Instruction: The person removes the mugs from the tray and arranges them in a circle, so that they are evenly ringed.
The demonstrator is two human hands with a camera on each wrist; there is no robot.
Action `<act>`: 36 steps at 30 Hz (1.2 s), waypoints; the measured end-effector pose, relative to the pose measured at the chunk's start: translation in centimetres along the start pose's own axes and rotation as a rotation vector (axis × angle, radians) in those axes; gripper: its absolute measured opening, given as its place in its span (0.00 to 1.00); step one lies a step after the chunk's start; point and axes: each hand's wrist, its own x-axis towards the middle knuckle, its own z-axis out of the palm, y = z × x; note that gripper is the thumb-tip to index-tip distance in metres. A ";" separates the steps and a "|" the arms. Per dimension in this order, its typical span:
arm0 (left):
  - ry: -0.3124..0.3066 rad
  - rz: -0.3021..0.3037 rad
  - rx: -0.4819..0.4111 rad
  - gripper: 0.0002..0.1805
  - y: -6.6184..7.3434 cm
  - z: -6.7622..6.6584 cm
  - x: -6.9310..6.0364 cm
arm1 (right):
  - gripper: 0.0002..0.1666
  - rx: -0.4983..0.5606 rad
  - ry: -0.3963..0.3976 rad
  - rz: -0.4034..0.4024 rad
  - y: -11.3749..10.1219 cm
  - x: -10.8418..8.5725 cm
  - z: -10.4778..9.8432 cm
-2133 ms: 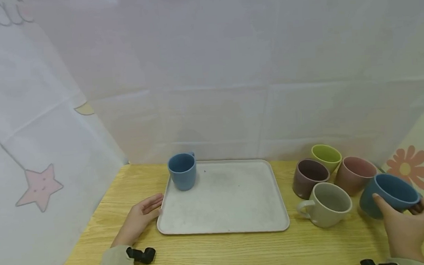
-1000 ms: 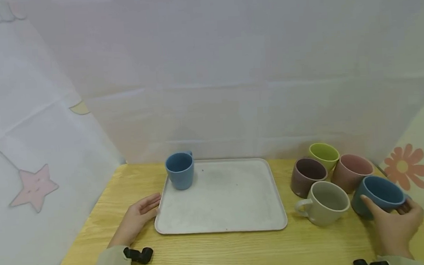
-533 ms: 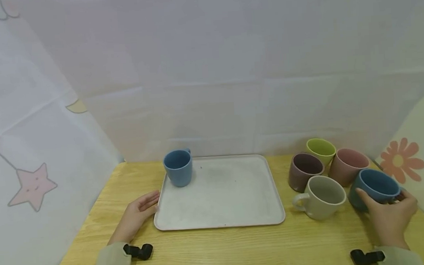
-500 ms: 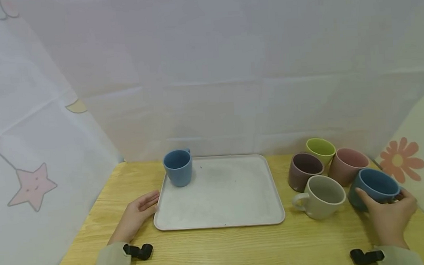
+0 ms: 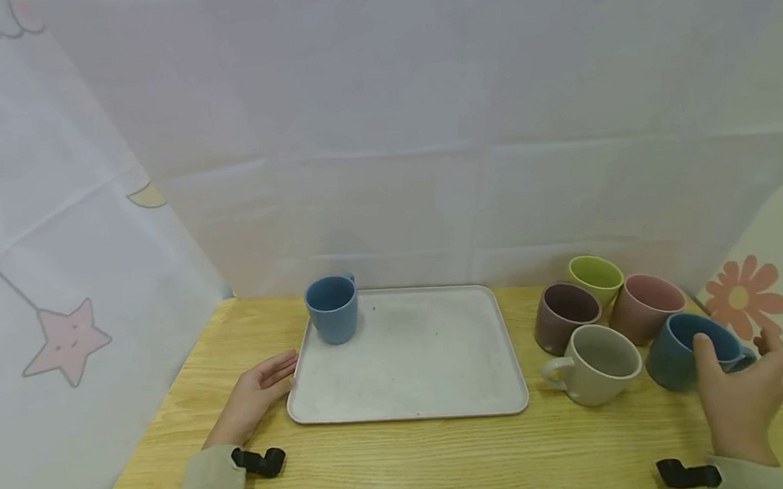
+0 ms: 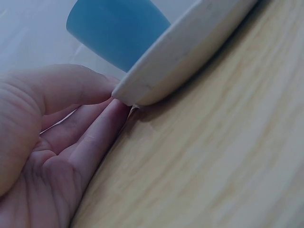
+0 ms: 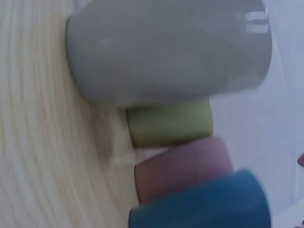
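Note:
At the right of the head view, my right hand (image 5: pixel 747 391) hovers at the large blue mug (image 5: pixel 684 365), thumb over the near side of its opening and fingers spread past its handle. It does not grip the mug, which stands upright on the table. My left hand (image 5: pixel 256 395) lies on the table at the left edge of the white tray (image 5: pixel 426 369). In the left wrist view its fairly straight thumb (image 6: pixel 83 85) and fingers touch the tray's rim. A smaller blue mug (image 5: pixel 334 319) stands on the tray's back left corner.
Left of the large blue mug stand a pink cup (image 5: pixel 641 319), a beige mug (image 5: pixel 591 382) with its handle to the left, a purple cup (image 5: pixel 555 332) and a green cup (image 5: pixel 598 277), close together. A white cloth (image 5: pixel 375 200) hangs behind the wooden table (image 5: pixel 378 462).
My right hand set the large blue mug down beside the other cups, then loosened its grip and moved back to the right. My left hand stays at the tray.

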 end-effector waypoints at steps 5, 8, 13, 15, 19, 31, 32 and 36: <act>0.001 -0.004 0.008 0.33 0.0 0.0 0.0 | 0.35 0.128 0.040 -0.269 -1.7 -1.7 0.9; 0.000 -0.005 0.004 0.33 0.0 -0.1 0.1 | 0.30 0.208 -0.003 -0.368 -2.8 -2.8 1.5; -0.001 -0.001 0.003 0.33 0.0 -0.2 0.2 | 0.24 0.280 -0.097 -0.514 -4.3 -4.8 2.8; -0.003 0.002 0.006 0.34 0.0 -0.3 0.3 | 0.24 0.322 -0.140 -0.575 -4.7 -5.9 3.5; 0.001 -0.003 0.005 0.34 -0.2 -0.2 0.3 | 0.25 0.398 -0.244 -0.687 -5.4 -7.8 5.0; 0.003 -0.005 -0.023 0.33 0.4 0.0 0.0 | 0.29 0.445 -0.583 -0.748 -10.4 -12.7 10.5; 0.004 -0.006 -0.022 0.33 0.3 0.0 0.0 | 0.29 0.441 -0.599 -0.738 -10.8 -13.0 11.1; 0.003 -0.008 -0.019 0.33 0.0 0.0 0.1 | 0.29 0.458 -0.679 -0.686 -12.0 -14.5 13.7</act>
